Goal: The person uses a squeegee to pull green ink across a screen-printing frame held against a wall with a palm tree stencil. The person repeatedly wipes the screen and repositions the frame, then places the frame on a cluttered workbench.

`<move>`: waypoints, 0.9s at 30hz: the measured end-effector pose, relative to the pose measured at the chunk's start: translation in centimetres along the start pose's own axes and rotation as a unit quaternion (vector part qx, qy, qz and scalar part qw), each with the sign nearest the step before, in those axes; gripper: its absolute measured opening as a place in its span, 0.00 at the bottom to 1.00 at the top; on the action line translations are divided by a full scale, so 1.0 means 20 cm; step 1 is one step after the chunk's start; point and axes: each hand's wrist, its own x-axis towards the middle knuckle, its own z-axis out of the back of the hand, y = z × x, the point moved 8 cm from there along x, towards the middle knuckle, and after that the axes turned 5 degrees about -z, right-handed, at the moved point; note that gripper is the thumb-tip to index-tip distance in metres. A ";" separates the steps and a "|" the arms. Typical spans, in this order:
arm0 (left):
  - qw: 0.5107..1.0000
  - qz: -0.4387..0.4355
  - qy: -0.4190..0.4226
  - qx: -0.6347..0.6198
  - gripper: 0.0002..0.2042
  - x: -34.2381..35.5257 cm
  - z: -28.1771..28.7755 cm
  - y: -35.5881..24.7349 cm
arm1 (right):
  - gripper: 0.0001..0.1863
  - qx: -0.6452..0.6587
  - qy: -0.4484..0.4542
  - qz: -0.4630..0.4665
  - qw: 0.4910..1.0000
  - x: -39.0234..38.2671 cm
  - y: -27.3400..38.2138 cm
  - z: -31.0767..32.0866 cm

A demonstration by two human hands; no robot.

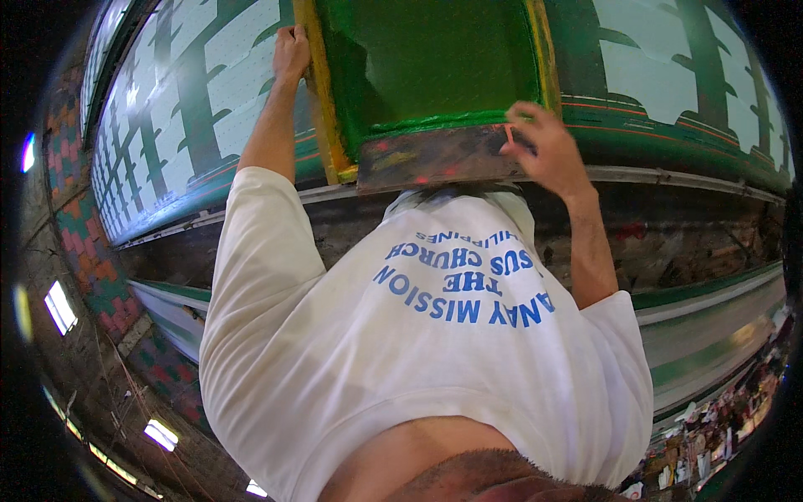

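Observation:
A screen printing frame (331, 125) with yellow-stained side bars lies in front of me over a long table. Its mesh (435, 63) is coated green, and thick green ink runs along the near edge. The near bar (431, 161) is dark with red smudges. Far up the left side bar, my left hand (291, 54) is closed at its outer edge. My right hand (552, 151) hovers by the near right corner, thumb and fingers apart and a little blurred. A small orange-red edge (508, 134) shows between its fingers and the bar; what it is I cannot make out.
Green-and-white printed sheeting (226, 92) stretches along the table to the left, and similar printed sheeting (652, 75) lies to the right. A pale rail (669, 176) borders the table's near side. Another long table (711, 335) stands nearer, with a cluttered heap (711, 435) beyond it.

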 end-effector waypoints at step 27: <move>0.987 -0.129 -0.076 -0.066 0.17 -0.04 -0.03 -0.05 | 0.23 -0.283 -0.046 -0.001 0.958 0.40 0.37 -0.60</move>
